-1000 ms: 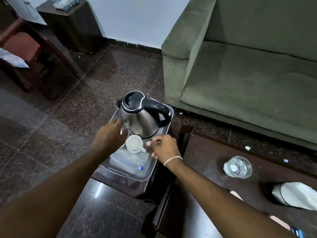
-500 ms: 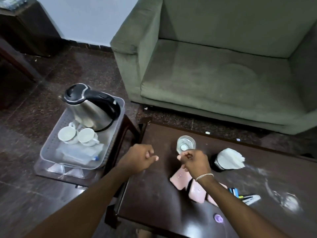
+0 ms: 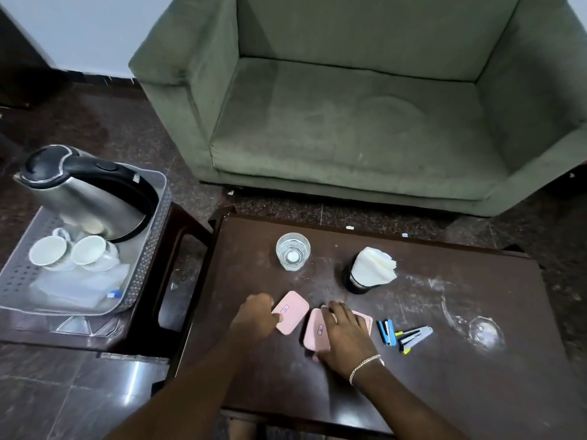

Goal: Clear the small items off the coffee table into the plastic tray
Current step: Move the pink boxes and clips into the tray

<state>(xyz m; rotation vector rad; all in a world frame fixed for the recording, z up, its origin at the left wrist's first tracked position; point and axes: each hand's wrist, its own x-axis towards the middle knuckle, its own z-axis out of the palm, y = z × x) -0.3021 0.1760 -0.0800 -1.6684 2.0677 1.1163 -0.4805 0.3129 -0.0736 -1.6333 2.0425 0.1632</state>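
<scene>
At six o'clock on the counter (image 3: 444, 392), left grip (image 3: 254, 319) curls against left pink case (image 3: 293, 311), hold unclear; right grip (image 3: 346, 338) lies wide atop middle pink case (image 3: 314, 331).

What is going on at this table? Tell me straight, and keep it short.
A person is clearing the coffee table. The left hand touches the edge of one pink case, and the right hand lies flat over two more pink cases; none is lifted yet. A clear glass, a napkin holder, two small staplers and a tipped wine glass also lie there. The plastic tray to the left already holds a kettle and two white cups.
</scene>
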